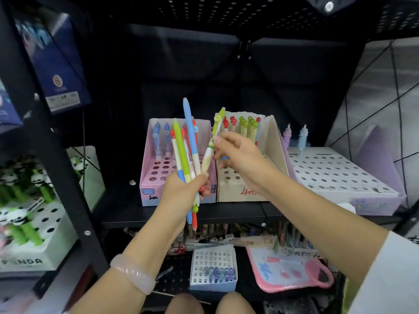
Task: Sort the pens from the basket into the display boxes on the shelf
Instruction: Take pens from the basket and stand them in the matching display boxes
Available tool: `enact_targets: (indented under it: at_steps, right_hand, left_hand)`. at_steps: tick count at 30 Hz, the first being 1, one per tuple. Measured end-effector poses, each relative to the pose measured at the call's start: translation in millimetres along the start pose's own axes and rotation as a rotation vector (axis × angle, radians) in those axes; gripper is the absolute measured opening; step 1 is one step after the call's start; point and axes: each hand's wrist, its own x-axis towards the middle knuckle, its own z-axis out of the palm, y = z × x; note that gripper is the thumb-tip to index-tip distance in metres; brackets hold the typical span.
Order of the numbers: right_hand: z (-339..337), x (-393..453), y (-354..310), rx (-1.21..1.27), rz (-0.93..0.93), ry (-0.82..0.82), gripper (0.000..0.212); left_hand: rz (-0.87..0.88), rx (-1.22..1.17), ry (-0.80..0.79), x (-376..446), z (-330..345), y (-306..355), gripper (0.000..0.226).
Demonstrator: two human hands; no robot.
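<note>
Before the shelf (181, 215), left hand (181, 191) grips a fanned bunch of pens (184, 155), blue, green and red. Right hand (238, 152) pinches one green-topped cream pen (212, 143) near the pink box (158, 168) and cream box (269, 141).

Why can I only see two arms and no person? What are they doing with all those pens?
The camera sits on the person's head and looks down, so you see only their arms, as if through their eyes. There is no robot here and just one picture.

The left hand grips a bunch of pens: blue, green and red ones. The right hand pinches one green pen beside the bunch.

In front is a black shelf with display boxes full of little holes. The pink box and the beige box each hold some pens standing at the back. The lilac box on the right holds two. The person is sorting pens into these boxes.
</note>
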Motion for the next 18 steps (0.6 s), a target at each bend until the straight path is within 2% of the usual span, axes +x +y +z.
enact_targets:
  at_steps: [4, 12, 15, 18]
  right_hand:
    - [5, 21, -18, -0.026, -0.047, 0.168, 0.019]
    - [2, 51, -31, -0.128, -0.134, 0.258, 0.008]
    - [-1, 67, -33, -0.355, -0.197, 0.305, 0.008]
    - [7, 84, -31, -0.579, -0.182, 0.259, 0.011]
  left_hand:
    - [0.023, 0.075, 0.020, 2, -7, 2, 0.006]
    - [-0.014, 0.052, 0.047, 7, -34, 13, 0.005]
    - [-0.028, 0.033, 0.055, 8, -52, 18, 0.006]
    - [-0.058, 0.020, 0.084, 11, -64, 22, 0.006]
